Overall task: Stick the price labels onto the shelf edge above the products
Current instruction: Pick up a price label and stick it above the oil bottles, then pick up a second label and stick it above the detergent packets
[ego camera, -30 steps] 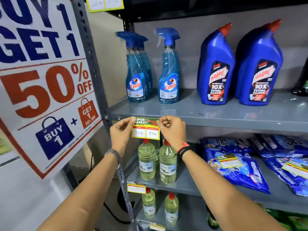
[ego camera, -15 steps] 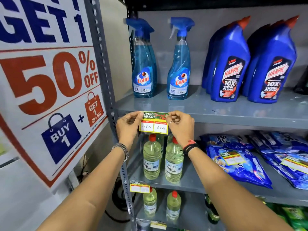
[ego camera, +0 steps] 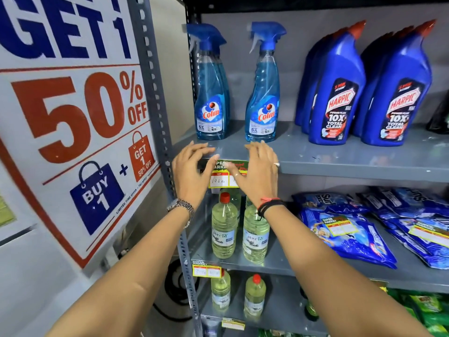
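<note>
Your left hand (ego camera: 192, 171) and right hand (ego camera: 260, 173) have stopped pinching the price label (ego camera: 224, 175) and now press it, fingers spread, against the shelf edge (ego camera: 352, 170) at frame centre, so it looks stuck.

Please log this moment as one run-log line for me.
step: pressing price label onto shelf edge | left hand: fingers spread, on label | right hand: fingers spread, on label | below: clear bottles

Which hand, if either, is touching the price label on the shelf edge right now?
Touching, both. The head view shows the left hand and right hand overlapping the price label, thumbs pressed on its face against the shelf edge.
</note>
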